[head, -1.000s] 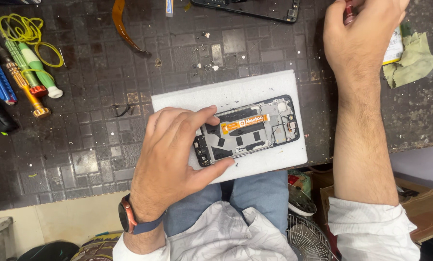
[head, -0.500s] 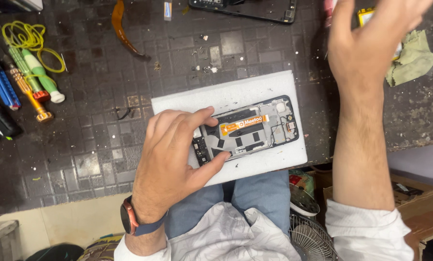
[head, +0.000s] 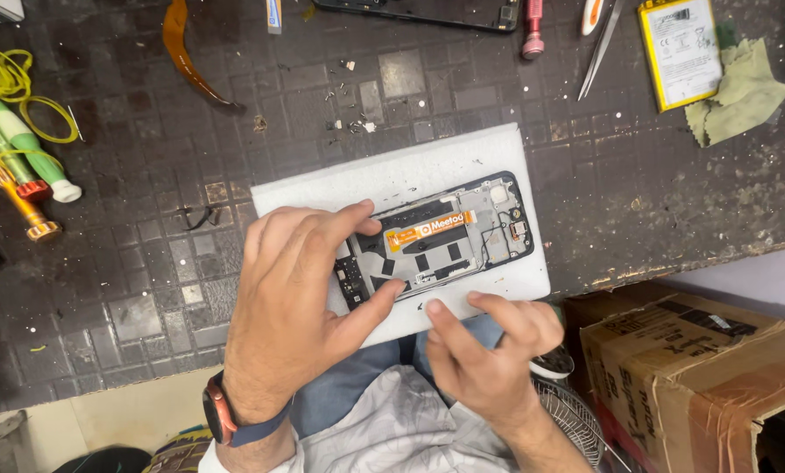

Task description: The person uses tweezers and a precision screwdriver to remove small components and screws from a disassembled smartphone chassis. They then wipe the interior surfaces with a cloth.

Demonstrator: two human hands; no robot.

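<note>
Right hand (head: 489,346): brought down since half a second ago from the far right of the bench, where it was raised and spread; now curled at the near edge of the white foam pad (head: 322,188), forefinger and thumb drawn close together, tips touching the pad just below the opened black smartphone frame with exposed boards and an orange flex strip (head: 449,236). Whether anything is pinched cannot be told. The reach among the tools appears finished; work is judged to be back at the phone.

Left hand (head: 292,302): unchanged, fingers spread, pressing the frame's left end flat on the pad.

Surface: dark, scuffed grid-patterned mat (head: 147,289). Metal tweezers (head: 598,48), yellow-edged flat battery (head: 680,48), green cloth (head: 743,96), green and orange screwdrivers (head: 24,166), coiled yellow wire (head: 11,88) are noted.

Room: brown cardboard box (head: 699,368) stands below the bench, right.
</note>
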